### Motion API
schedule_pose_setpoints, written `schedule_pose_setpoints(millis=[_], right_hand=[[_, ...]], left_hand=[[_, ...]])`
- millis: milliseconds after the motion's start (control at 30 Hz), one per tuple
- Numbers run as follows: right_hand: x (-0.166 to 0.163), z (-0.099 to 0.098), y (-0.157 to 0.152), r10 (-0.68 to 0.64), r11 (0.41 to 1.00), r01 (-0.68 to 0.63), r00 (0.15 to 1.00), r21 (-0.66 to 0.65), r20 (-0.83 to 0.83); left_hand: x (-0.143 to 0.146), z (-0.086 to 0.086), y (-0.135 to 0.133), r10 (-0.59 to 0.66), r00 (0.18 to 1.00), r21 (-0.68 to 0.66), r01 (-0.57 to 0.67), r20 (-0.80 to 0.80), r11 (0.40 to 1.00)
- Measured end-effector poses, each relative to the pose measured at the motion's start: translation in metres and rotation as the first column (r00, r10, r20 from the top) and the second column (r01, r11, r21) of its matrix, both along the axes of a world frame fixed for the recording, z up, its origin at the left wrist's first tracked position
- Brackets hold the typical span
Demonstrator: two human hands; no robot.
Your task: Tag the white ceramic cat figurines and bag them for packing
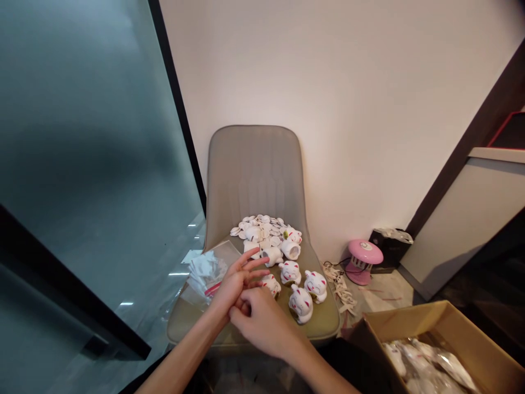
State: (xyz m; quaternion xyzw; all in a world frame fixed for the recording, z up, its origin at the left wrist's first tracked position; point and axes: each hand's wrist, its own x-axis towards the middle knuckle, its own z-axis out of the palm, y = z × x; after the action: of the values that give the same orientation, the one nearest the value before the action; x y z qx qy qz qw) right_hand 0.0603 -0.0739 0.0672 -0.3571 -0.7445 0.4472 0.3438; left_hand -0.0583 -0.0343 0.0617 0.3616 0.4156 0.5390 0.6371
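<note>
My left hand [240,279] is over the front of the chair seat, its fingers stretched out and spread. Crossing beneath it, my right hand [262,317] is closed, thumb and fingers curled together against the left palm; anything inside them is hidden. Just beyond the fingers sit white lucky cat figurines with red ears, one partly covered figurine [270,284] and others such as the front figurine [301,303]. Some figurines lie tipped over, like the one with a round opening [291,249]. Behind them is a pile of white round discs [262,221]. A clear zip bag [207,273] with white pieces lies left.
The grey padded chair [256,158] stands against a wall beside a frosted glass panel [82,137]. At lower right is a cardboard box [406,323] of plastic-wrapped items. A pink device [364,257] and a black box [389,246] stand on the floor.
</note>
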Motion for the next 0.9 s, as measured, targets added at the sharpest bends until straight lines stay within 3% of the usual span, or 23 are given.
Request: schedule_pose_setpoints(millis=[233, 500, 700, 900], right_hand=[[0.001, 0.002, 0.001, 0.028, 1.000, -0.028, 1.000, 0.005, 0.007], [-0.001, -0.003, 0.004, 0.011, 0.997, -0.013, 1.000, 0.082, 0.028], [0.001, -0.005, 0.005, 0.024, 0.994, -0.031, 0.998, 0.107, 0.058], [0.002, -0.009, 0.008, 0.031, 0.992, -0.038, 0.998, 0.119, 0.063]], left_hand=[[-0.005, -0.010, 0.006, 0.128, 0.991, 0.068, -0.126, -0.028, 0.990], [-0.005, -0.016, 0.010, 0.128, 0.989, 0.086, -0.122, -0.075, 0.989], [-0.005, -0.019, 0.010, 0.189, 0.971, 0.192, -0.160, -0.148, 0.968], [-0.007, -0.019, 0.012, 0.276, 0.957, 0.254, -0.248, -0.084, 0.935]])
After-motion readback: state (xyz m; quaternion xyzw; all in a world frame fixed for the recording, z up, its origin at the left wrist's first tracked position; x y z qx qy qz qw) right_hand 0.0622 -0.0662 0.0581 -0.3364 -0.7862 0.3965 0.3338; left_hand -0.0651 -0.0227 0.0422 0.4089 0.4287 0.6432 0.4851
